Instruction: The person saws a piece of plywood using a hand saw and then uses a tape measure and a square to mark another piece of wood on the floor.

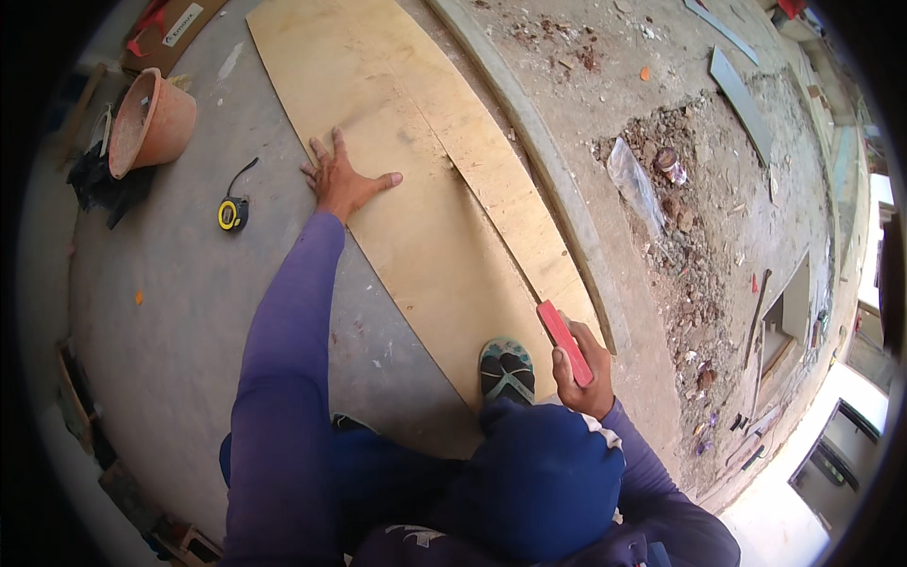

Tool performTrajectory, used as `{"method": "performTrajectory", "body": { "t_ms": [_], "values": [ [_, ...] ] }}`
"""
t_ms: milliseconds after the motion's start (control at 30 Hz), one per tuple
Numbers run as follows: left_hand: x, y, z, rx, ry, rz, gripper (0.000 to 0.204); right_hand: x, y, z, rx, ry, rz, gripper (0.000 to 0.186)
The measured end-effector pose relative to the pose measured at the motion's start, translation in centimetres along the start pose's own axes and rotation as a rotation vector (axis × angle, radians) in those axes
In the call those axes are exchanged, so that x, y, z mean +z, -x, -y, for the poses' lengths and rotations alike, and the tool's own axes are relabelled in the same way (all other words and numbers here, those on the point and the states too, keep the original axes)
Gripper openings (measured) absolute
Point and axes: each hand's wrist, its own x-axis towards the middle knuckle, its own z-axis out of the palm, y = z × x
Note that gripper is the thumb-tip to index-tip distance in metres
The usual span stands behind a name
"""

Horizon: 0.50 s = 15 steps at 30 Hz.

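A long sheet of plywood lies across the floor, with a thin lengthwise line running down it. My left hand lies spread on the sheet near its left edge, fingers apart and holding nothing. In my right hand is the red handle of what looks like a handsaw, at the sheet's near right part. Its blade appears edge-on as a dark strip along the line, with a shadow beside it. How deep it sits in the wood I cannot tell. My sandalled foot rests on the sheet's near end.
Left of the sheet lie a yellow-and-black tape measure, an orange bucket and a cardboard box. A raised concrete kerb runs along the right side. Beyond it are rubble, a plastic bag and a grey strip.
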Motion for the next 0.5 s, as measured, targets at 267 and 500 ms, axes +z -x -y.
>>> {"method": "performTrajectory", "body": {
  "t_ms": [267,500],
  "values": [
    [0.0,0.1,-3.8,-0.011,-0.030,0.072,0.162,5.6,-14.6,-1.9,0.029,-0.068,-0.099,0.030],
    [-0.8,-2.3,-0.1,0.082,-0.060,0.002,0.153,-0.8,0.2,0.2,0.074,-0.047,0.010,0.039]
  ]
}}
